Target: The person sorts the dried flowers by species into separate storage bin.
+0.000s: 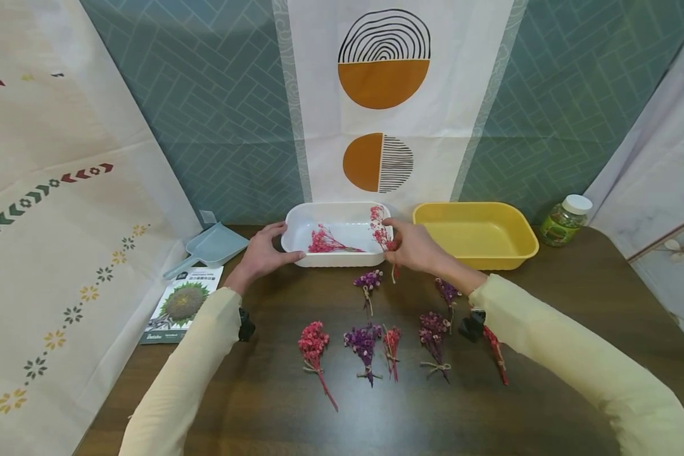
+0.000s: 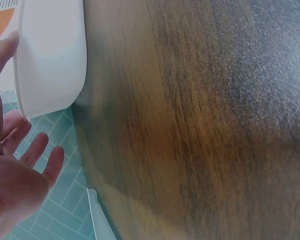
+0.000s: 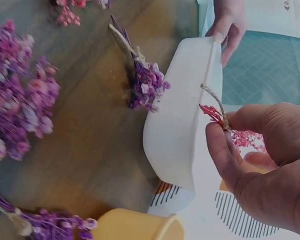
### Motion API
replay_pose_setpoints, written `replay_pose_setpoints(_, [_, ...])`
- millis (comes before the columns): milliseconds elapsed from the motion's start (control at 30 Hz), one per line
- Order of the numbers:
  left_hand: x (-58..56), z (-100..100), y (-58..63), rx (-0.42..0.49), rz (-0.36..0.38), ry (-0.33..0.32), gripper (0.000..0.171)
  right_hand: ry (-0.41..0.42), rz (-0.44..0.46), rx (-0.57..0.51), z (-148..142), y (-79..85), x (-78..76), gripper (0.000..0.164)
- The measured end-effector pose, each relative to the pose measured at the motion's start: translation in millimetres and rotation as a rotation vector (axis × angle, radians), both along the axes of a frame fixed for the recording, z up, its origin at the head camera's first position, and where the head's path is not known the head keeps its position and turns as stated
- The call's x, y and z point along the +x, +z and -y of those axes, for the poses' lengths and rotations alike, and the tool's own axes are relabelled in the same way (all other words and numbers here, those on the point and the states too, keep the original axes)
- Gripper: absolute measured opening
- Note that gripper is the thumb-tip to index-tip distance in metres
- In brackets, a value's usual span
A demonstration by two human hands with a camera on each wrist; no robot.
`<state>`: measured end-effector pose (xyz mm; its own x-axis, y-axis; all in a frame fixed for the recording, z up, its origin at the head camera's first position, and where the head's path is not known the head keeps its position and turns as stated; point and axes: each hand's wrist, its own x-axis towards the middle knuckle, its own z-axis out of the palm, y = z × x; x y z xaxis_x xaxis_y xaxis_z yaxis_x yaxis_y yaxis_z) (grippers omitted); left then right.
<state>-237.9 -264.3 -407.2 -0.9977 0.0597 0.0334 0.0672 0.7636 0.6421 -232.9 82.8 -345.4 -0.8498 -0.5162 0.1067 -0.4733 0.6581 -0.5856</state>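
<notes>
My right hand (image 1: pixel 413 247) pinches a small bunch of red dried flowers (image 1: pixel 378 227) by its twine-tied stems, over the right end of a white plastic tub (image 1: pixel 342 260). The blooms point toward the back wall, and a loose twine end (image 3: pixel 212 94) sticks out past the fingertips. At the tub's left end, my left hand (image 1: pixel 264 252) holds the rim, thumb at the front and fingers round the side. Inside the tub lies another red dried flower bunch (image 1: pixel 325 239). A purple bunch (image 1: pixel 368 280) lies just in front of the tub.
Nearer on the brown table are red bunches (image 1: pixel 313 342) and purple bunches (image 1: pixel 363 342), several in all, some beside my right forearm. A yellow tub (image 1: pixel 475 262) and a lidded jar (image 1: pixel 564 221) stand right. Left are a blue dustpan (image 1: pixel 213 246) and a sunflower packet (image 1: pixel 183 303).
</notes>
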Motion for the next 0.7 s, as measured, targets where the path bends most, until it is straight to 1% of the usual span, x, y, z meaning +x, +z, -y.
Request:
replay_pose_setpoints(200, [-0.9,0,-1.4,0.001,-0.001,0.004,0.095,0.027,-0.032,0.061,9,2.5,-11.9,0.068])
replay_pose_setpoints(300, [-0.7,0,-2.0,0.011,0.004,0.007,0.096,0.045,-0.021,0.105,14,4.4,-17.9,0.068])
replay_pose_setpoints(433, [0.1,-1,-1.9,0.019,0.012,0.012,0.095,0.043,0.012,0.165,22,8.0,-25.0,0.067])
replay_pose_setpoints(633, [0.7,-1,-0.7,0.014,0.013,0.014,0.095,0.075,-0.046,0.241,34,9.5,-36.1,0.064])
replay_pose_setpoints(700, [1.2,-1,0.2,0.015,0.01,0.017,0.095,0.08,-0.044,0.256,39,8.8,-40.0,0.064])
